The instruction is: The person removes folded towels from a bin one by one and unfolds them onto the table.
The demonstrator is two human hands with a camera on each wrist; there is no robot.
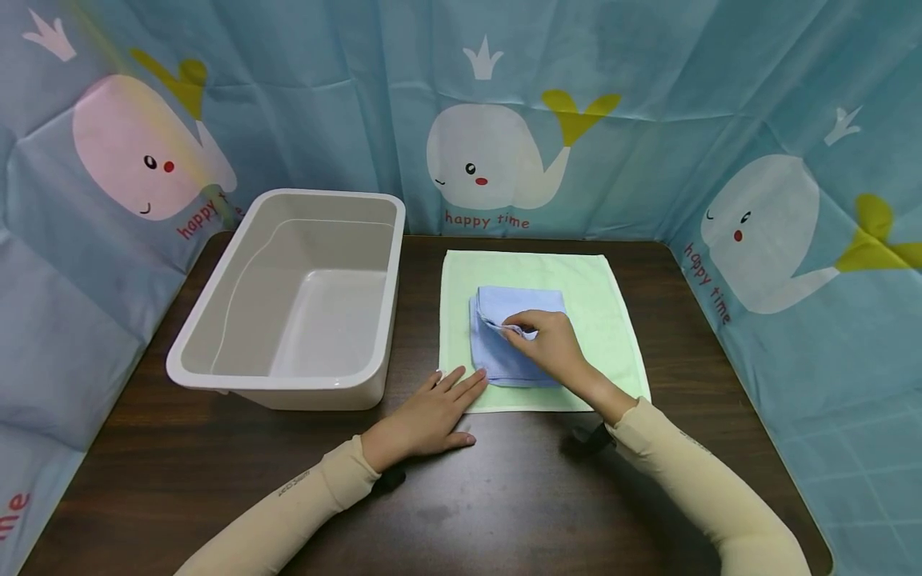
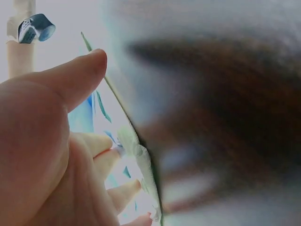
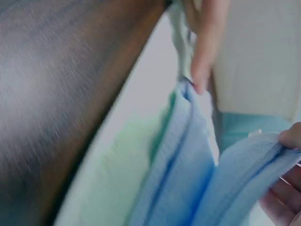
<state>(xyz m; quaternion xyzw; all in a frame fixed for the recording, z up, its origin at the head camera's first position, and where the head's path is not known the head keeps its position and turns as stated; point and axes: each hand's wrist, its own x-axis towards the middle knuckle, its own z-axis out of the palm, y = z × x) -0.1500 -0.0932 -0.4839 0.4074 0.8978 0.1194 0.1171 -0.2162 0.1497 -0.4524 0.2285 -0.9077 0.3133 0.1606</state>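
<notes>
A folded blue cloth (image 1: 504, 356) lies on a pale green towel (image 1: 605, 352) that is spread flat on the table. My right hand (image 1: 551, 340) pinches the edge of the blue cloth's upper layer between thumb and fingers. In the right wrist view that layer (image 3: 254, 165) stands lifted away from the layers below. My left hand (image 1: 432, 416) rests with straight, spread fingers at the towel's near left corner, its fingertips by the blue cloth's lower left corner. In the left wrist view the palm and thumb (image 2: 84, 77) fill the left side.
A white plastic basin (image 1: 288, 384) stands on the dark wooden table (image 1: 446, 512), left of the towel. Blue curtains (image 1: 324, 120) printed with whales hang behind the table and along both sides.
</notes>
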